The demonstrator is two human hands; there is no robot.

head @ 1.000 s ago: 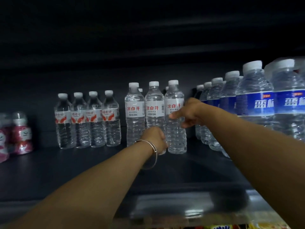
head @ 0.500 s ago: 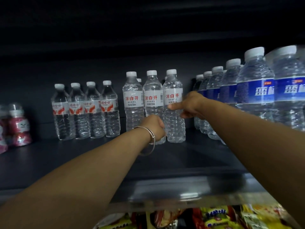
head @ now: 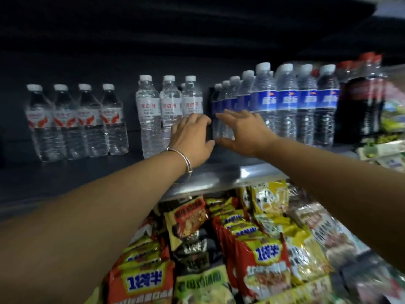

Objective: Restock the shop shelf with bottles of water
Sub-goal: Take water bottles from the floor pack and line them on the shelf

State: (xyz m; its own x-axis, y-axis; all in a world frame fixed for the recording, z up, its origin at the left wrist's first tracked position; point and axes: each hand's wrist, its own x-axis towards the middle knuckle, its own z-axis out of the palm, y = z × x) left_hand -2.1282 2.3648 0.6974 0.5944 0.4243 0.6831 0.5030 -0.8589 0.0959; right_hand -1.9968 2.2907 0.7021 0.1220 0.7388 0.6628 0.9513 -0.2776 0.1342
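Red characters "白开" show on the white-labelled water bottles (head: 168, 108) at centre. Bold "1袋半" stands on the noodle packets (head: 266, 253) at the bottom; blue bottle labels are too blurred to read.

Your one camera sits on your head, looking forward and slightly down along both outstretched arms at the dark shelf (head: 65, 178) close in front of you. Its wide lens also catches the snack packets (head: 258, 266) on the tier below.

Dark shelf (head: 65, 178) w/ upright water bottles (head: 149, 115), blue-label bottles (head: 285, 106), dark soda bottles (head: 361, 97).
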